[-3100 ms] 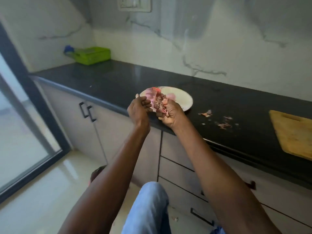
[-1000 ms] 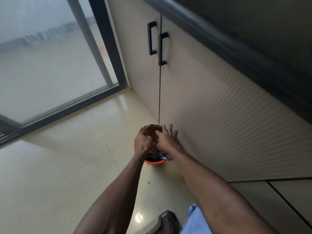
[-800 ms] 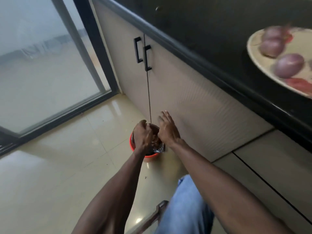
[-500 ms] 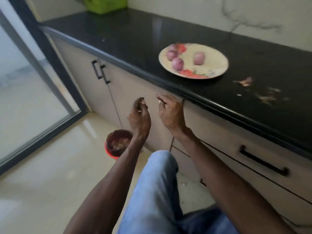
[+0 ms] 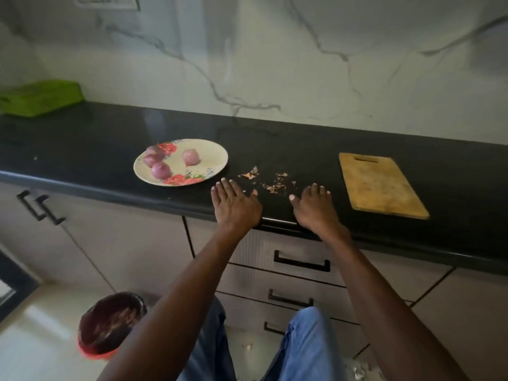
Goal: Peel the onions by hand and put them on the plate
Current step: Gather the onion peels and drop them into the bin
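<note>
Both hands lie flat on the black counter near its front edge, palms down and holding nothing. The left hand has its fingers straight and close together, pointing toward the wall; the right hand rests the same way, its fingers straight and slightly spread.

Between and just beyond the two hands, small scraps of onion skin are scattered on the counter. One scrap lies right beside the left hand's thumb side.

To the left of the left hand sits a cream plate with red flower print. Four peeled onions, pale purple, sit on it: three clustered at its left side and one apart near the middle.

To the right of the right hand a wooden cutting board lies flat on the counter, its handle slot toward the wall. A green container stands at the far left against the marble wall.

On the floor below, left of the person's jeans-clad legs, stands a red bin with a dark liner.
</note>
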The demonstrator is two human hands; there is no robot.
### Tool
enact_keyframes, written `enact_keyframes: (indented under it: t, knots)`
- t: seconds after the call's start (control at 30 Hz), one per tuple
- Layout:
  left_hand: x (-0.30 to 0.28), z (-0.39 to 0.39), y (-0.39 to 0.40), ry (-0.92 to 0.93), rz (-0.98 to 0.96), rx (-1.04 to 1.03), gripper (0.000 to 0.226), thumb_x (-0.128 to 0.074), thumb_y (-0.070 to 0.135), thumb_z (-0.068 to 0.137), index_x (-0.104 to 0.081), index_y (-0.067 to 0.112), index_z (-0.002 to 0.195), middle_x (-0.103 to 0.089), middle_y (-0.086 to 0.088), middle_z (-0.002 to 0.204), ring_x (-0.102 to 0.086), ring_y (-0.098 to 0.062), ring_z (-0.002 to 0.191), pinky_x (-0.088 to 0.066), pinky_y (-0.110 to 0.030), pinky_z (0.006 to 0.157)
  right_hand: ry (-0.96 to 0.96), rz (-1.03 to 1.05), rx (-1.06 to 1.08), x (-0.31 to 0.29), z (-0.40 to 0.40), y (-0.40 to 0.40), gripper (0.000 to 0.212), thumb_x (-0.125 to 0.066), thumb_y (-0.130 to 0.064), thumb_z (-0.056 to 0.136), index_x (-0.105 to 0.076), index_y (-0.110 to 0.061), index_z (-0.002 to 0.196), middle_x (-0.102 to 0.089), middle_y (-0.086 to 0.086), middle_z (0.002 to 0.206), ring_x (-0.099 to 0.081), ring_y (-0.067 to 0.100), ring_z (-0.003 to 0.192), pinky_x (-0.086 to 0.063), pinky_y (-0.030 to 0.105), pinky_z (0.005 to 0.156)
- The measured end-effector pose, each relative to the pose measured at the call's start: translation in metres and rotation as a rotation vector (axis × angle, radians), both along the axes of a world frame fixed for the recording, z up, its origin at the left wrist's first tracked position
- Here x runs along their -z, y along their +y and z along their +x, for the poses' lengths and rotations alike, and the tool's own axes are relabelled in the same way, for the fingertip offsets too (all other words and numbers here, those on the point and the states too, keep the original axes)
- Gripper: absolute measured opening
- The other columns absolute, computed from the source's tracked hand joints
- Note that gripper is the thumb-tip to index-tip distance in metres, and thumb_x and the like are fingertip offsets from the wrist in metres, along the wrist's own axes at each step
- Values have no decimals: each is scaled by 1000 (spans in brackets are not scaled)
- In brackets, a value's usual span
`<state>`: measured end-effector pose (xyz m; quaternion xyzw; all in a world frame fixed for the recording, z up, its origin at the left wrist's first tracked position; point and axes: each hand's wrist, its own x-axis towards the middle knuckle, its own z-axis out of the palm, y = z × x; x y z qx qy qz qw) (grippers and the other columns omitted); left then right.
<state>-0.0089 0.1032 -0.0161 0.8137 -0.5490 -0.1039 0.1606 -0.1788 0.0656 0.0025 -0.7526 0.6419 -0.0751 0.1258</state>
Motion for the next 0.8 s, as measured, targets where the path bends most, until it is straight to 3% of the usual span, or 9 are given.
enact_keyframes:
  t: [0.07, 0.17, 0.27, 0.33, 0.4, 0.5, 0.67, 0.73, 0.8]
  knots:
    - [-8, 1, -18, -14, 72, 63, 75, -16, 51, 106, 4, 1, 158, 10, -20, 166, 11, -32, 154, 9, -45, 123, 52, 61, -15, 3, 4, -10, 73, -20, -51, 108, -6, 1, 159, 2, 20, 168, 3, 33, 156, 0, 47, 127]
    - [-13, -4, -46, -10, 93, 269, 70, -16, 47, 108, 5, 3, 159, 9, -17, 167, 9, -28, 155, 5, -41, 124, 65, 44, -122, 1, 19, -22, 69, -19, -46, 109, -5, 0, 159, 5, 20, 168, 6, 32, 156, 2, 46, 127]
    - [-23, -5, -52, 179, -10, 409, 60, -29, 34, 110, -12, 6, 160, -11, -15, 167, -9, -25, 155, -9, -37, 124, -15, 47, -243, -2, 17, -35, 60, -26, -35, 111, -15, 0, 159, -6, 19, 168, -3, 29, 156, -4, 42, 126]
    - [-25, 8, -53, 306, -135, 356, 52, -34, 28, 110, -24, 9, 157, -25, -13, 164, -22, -27, 152, -21, -38, 120, -72, 34, -209, -1, 5, -44, 59, -30, -34, 111, -19, -1, 158, -10, 18, 168, -6, 29, 156, -6, 41, 125]
    - [-22, 25, -62, 189, -122, 298, 55, -32, 32, 110, -19, 8, 158, -14, -15, 167, -11, -27, 154, -13, -41, 123, 14, 26, -135, -1, -4, -54, 65, -24, -43, 110, -13, -1, 158, -4, 19, 168, -1, 30, 156, -3, 43, 125]
    - [-15, 32, -79, 6, 58, 349, 62, -26, 38, 109, -10, 6, 159, -5, -16, 168, -1, -27, 155, -2, -42, 124, 102, 52, -178, 0, 2, -67, 68, -20, -47, 109, -7, -2, 159, 3, 17, 169, 6, 29, 156, 2, 43, 125]
    - [-18, 18, -89, 230, 5, 533, 53, -35, 30, 109, -22, 14, 159, -21, -9, 166, -16, -22, 154, -10, -37, 123, -19, 46, -373, -2, 14, -66, 59, -25, -39, 111, -13, -10, 161, -5, 9, 170, -1, 19, 156, -2, 32, 124]
    - [-19, 27, -91, 438, -54, 490, 52, -39, 29, 108, -25, 20, 158, -27, -9, 164, -23, -26, 152, -18, -43, 124, -112, 50, -335, -4, 9, -73, 57, -26, -37, 111, -13, -11, 160, -5, 7, 170, -2, 18, 156, -2, 31, 123]
    - [-22, 33, -100, 405, -85, 415, 51, -34, 29, 109, -24, 15, 158, -25, -12, 164, -21, -27, 152, -16, -43, 124, -62, 33, -250, -4, 7, -91, 59, -25, -38, 111, -13, -7, 159, -5, 11, 169, -1, 23, 156, -3, 36, 124]
